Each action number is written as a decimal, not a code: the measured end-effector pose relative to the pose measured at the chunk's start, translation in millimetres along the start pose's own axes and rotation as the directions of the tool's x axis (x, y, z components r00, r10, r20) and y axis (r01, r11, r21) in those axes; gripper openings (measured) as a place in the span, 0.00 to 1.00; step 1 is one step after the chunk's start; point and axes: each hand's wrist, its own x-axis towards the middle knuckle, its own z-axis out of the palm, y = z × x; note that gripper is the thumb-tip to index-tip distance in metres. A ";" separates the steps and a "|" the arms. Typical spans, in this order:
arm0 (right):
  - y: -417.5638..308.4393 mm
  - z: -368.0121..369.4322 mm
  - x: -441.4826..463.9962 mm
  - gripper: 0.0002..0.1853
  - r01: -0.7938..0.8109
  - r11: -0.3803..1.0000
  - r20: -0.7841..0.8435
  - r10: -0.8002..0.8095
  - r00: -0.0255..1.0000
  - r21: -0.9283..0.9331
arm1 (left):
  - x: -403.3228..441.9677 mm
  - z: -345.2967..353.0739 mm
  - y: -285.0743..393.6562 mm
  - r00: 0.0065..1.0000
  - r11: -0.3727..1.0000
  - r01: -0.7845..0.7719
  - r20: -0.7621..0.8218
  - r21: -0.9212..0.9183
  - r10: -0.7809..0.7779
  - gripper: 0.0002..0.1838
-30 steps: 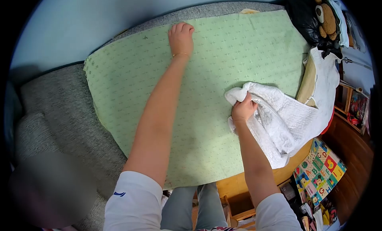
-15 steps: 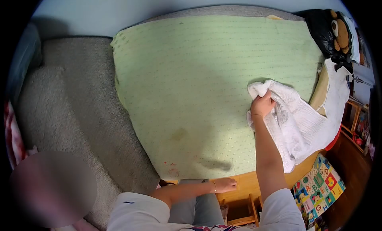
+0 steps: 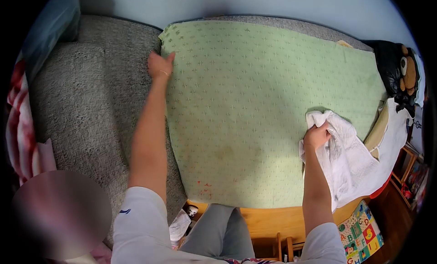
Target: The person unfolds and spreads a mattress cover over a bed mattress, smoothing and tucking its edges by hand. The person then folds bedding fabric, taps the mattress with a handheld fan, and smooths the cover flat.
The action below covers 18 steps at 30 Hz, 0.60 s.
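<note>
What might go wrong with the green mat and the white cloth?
The right hand grips the white cloth, which lies partly on the green mat; a tug might drag the mat crooked. The mat's edge beside the left hand might crumple if bumped.

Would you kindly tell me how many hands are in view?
2: the left hand at the left edge of the green mattress, and the right hand gripping the white quilted cloth. The blurred patch at lower left may hide more.
</note>
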 end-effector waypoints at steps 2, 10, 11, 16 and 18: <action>-0.6 -1.6 -0.8 0.19 0.005 1.000 -0.012 -0.005 1.000 -0.003 | 2.1 6.5 -10.1 0.993 0.999 0.026 0.117 -0.018 -0.024 0.25; 1.0 1.1 0.7 0.18 -0.063 0.998 0.059 0.064 0.996 -0.013 | -55.4 -9.4 10.6 0.929 0.942 -0.268 0.206 -0.204 0.308 0.14; 0.1 0.9 -0.2 0.18 -0.062 0.998 0.055 0.062 0.997 -0.008 | -79.5 -17.1 17.4 0.889 0.914 -0.341 0.240 -0.220 0.389 0.13; -4.3 -1.6 1.0 0.17 -0.042 0.998 -0.018 0.041 0.999 -0.045 | -200.3 -33.7 38.3 0.818 0.867 -0.374 0.323 -0.330 0.476 0.11; -7.8 -5.4 0.0 0.18 -0.062 0.996 -0.005 0.062 0.998 -0.061 | -227.3 -33.9 39.2 0.836 0.905 -0.289 0.378 -0.313 0.398 0.13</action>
